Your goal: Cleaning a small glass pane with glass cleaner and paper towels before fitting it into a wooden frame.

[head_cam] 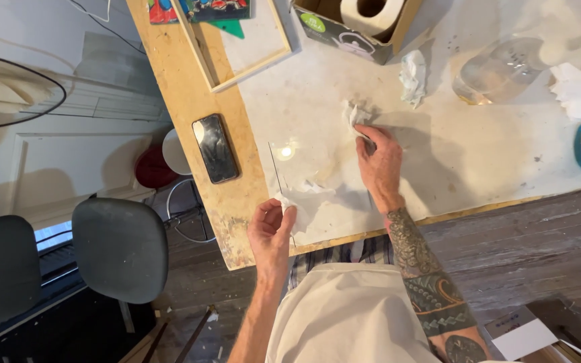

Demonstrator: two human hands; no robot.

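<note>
Glass pane (317, 195) flat, long axis toward person, tissue (353, 117) pressed by right hand (379, 161)

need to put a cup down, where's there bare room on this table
The widest bare patch of the white tabletop lies right of the right hand, below the clear jar. The wooden strip above the phone is free too. It is crowded around the glass pane under both hands and near the cardboard box.

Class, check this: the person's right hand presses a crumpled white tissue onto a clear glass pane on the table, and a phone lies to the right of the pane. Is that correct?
Not quite. In the head view the phone lies left of the glass pane, on the wooden strip. The rest holds: the right hand presses a crumpled white tissue on the pane.
</note>
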